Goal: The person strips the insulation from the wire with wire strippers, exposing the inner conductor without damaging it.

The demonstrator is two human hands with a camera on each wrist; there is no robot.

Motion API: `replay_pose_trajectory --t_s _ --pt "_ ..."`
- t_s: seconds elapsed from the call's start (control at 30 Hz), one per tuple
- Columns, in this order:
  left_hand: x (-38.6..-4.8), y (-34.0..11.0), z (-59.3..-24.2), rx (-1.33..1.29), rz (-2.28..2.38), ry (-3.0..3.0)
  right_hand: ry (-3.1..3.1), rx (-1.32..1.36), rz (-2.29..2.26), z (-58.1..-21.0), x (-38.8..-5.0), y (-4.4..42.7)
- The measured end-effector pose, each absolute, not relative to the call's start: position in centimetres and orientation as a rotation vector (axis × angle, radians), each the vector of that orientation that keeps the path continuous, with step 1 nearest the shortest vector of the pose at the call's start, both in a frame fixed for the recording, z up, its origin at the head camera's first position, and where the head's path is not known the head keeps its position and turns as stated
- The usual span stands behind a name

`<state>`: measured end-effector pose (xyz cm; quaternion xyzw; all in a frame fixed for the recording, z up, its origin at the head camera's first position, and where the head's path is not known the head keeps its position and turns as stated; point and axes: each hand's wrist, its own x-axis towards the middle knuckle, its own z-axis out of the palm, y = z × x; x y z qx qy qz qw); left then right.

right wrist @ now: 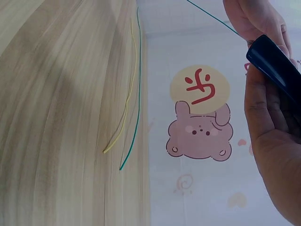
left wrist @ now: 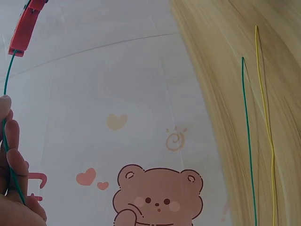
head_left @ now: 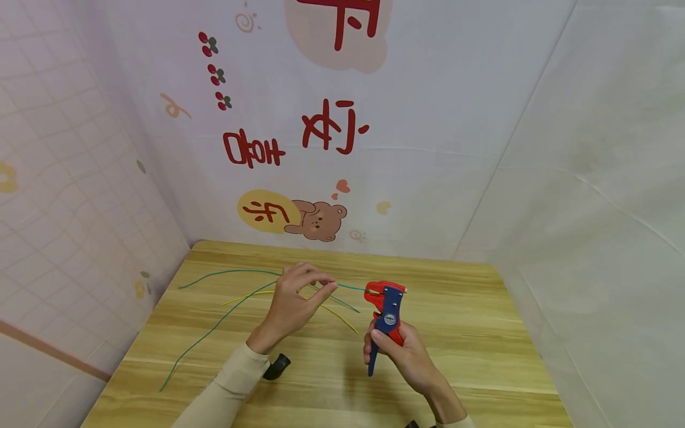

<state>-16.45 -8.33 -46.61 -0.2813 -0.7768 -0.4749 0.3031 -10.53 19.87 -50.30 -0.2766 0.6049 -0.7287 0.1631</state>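
My right hand (head_left: pixel 409 359) grips one red-and-blue pistol-shaped tool (head_left: pixel 392 306) above the yellow-brown wood-grain table (head_left: pixel 455 333); my left hand (head_left: pixel 293 306) pinches one thin green wire (head_left: pixel 350 287), its end meeting that tool. A slack pinch or tilted tool could, I think, let that wire slip. Farther off lie one loose green wire (left wrist: pixel 247 113) and one slender yellow wire (left wrist: pixel 273 155): three wires, one tool
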Motion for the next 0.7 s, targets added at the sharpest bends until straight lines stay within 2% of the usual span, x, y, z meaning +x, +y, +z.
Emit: replay_pose_trajectory --t_s 0.7 --pt "-16.2 -8.2 -46.9 -0.753 -1.236 -2.048 1.768 -0.790 -2.065 -50.3 -10.5 18.6"
